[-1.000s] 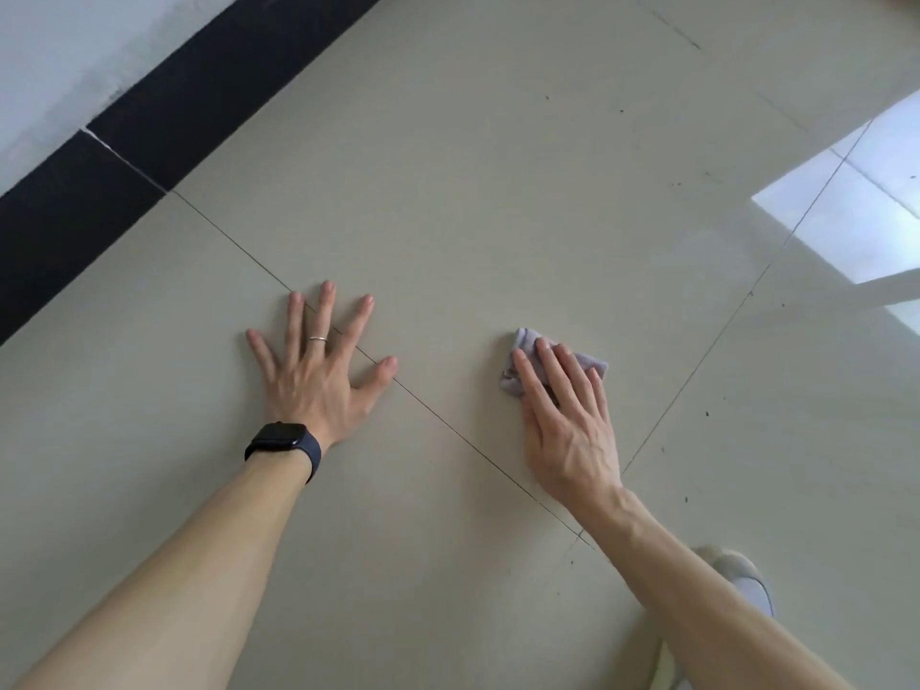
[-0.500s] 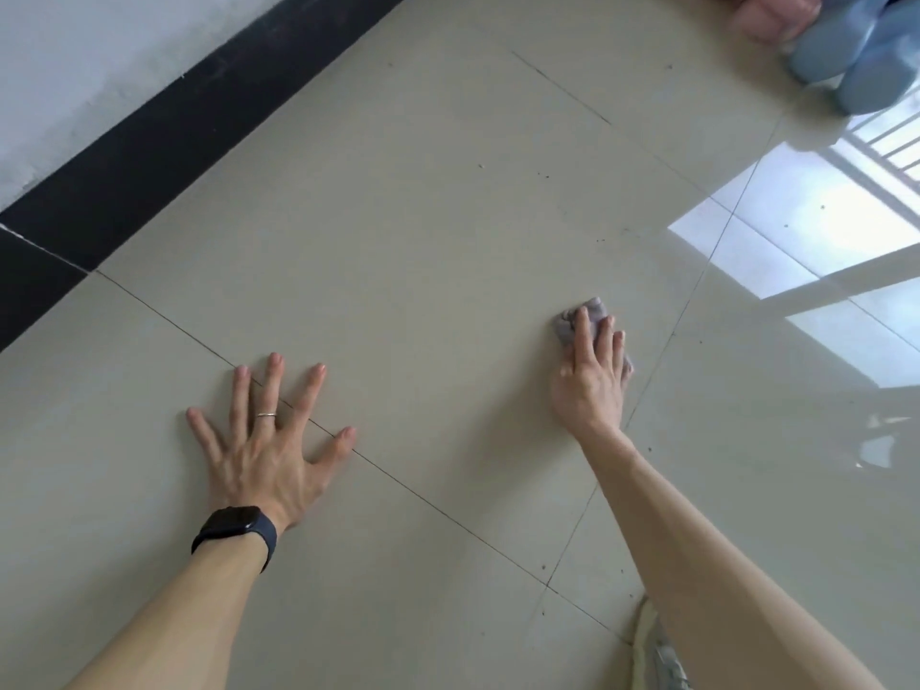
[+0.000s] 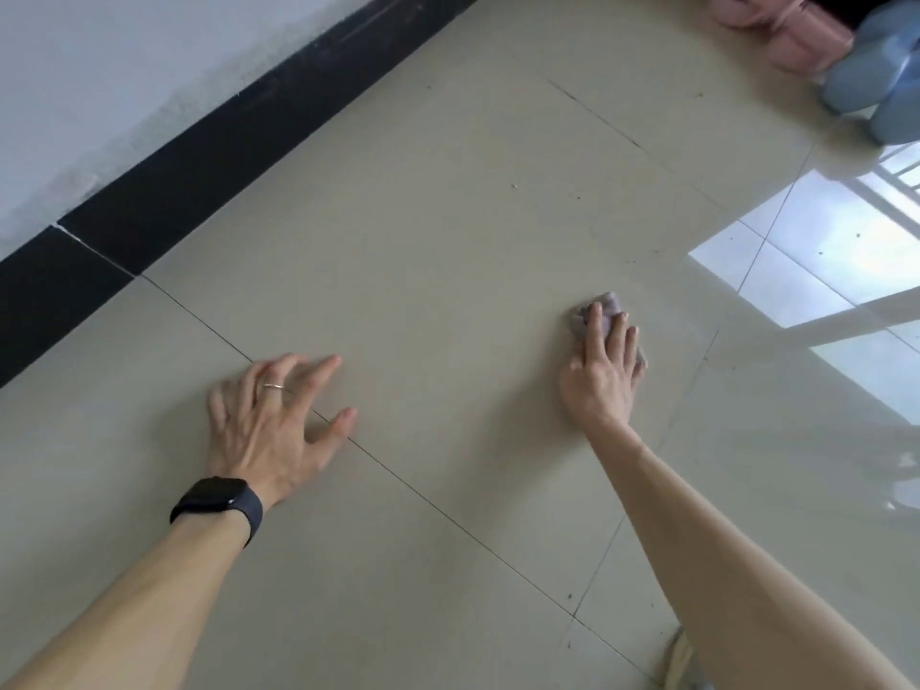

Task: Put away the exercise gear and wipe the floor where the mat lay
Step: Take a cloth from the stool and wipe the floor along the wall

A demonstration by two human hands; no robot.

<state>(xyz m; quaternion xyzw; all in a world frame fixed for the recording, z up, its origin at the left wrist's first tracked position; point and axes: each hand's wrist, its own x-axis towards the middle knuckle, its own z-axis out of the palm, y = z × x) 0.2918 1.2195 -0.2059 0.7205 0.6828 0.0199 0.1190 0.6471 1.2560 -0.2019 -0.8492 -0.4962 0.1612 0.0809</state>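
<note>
My right hand (image 3: pixel 600 371) presses a small grey-lilac cloth (image 3: pixel 605 306) flat against the beige tiled floor (image 3: pixel 448 241), fingers straight on top of it. Only the cloth's far edge and a bit at the right show past the fingers. My left hand (image 3: pixel 269 425), with a ring and a black watch, sits on the floor to the left with its fingers spread and slightly lifted, blurred by motion. Pink dumbbells (image 3: pixel 791 32) and blue dumbbells (image 3: pixel 876 77) lie at the far right corner.
A black skirting board (image 3: pixel 199 161) runs along the white wall at the left. Small specks of dirt dot the tiles ahead. A bright window reflection (image 3: pixel 806 271) lies on the floor to the right. A light shoe (image 3: pixel 679 659) shows at the bottom edge.
My right hand has pushed the cloth forward and to the right across the tile. My left hand has shifted forward and lifted its fingers. The dumbbells have come into view.
</note>
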